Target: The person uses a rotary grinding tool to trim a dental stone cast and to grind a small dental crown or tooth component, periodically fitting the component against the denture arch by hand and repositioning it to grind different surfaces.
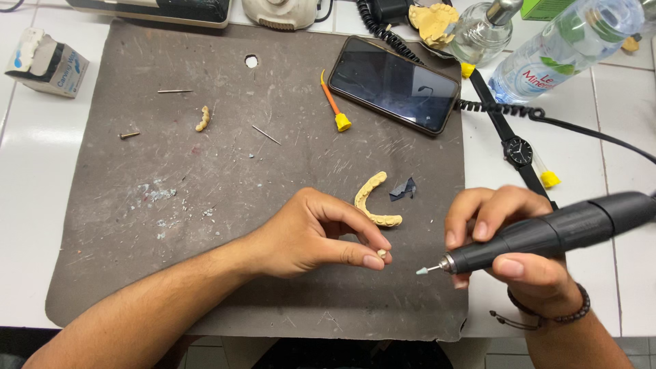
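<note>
Tooth-shaped cream-coloured small piece (pixel 382 254) is pinched between thumb and forefinger of the left hand (pixel 316 234), held just above the scuffed grey rubber work mat (pixel 205 225), near its front edge. Head view: the right hand (pixel 516 249) is closed around a black pen-shaped rotary handpiece (pixel 547 234), whose small pale conical grinding tip (pixel 422 271) points at the piece, close but apart from it. Just behind the left fingers lies a cream curved dental arch (pixel 374 202) with a scrap of dark blue paper (pixel 403 189) beside it; a shorter cream tooth segment (pixel 203 118) lies well apart, toward the mat's far left. Judged from the dust and scratches on the mat, grinding work looks under way, not finished; the arch looks incomplete. Whether the tip is spinning cannot be told. The piece is mostly hidden by the fingertips, and the handpiece's cable runs out of frame at right.
</note>
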Demonstrator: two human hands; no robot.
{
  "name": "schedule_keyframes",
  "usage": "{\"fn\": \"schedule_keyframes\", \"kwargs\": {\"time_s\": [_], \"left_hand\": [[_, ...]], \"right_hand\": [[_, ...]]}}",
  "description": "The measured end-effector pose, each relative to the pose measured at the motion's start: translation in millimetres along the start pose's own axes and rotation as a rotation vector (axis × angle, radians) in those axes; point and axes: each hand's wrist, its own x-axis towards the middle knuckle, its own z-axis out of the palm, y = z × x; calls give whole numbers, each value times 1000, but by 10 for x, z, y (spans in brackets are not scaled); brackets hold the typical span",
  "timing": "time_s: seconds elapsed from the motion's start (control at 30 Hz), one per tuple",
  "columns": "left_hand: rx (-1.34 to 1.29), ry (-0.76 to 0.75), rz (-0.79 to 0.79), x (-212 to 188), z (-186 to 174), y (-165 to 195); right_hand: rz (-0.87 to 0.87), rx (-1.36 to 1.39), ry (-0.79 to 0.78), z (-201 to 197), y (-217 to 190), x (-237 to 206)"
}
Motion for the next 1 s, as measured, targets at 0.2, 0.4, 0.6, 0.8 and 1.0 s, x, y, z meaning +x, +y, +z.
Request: {"fn": "schedule_keyframes", "kwargs": {"time_s": [0.2,0.4,0.6,0.8,1.0], "left_hand": [[20,39,-100,-20,61,7],[165,70,22,-35,64,-9],[214,63,234,-66,37,-26],[214,102,168,-64,34,-32],[303,69,244,-69,23,-34]], "right_hand": [[-133,-357,2,78,62,-65],[-68,-450,23,167,58,-119],[-222,-729,-5,303,100,-55],[-236,-737,43,406,99,-59],[-247,-751,51,491,161,-46]]}}
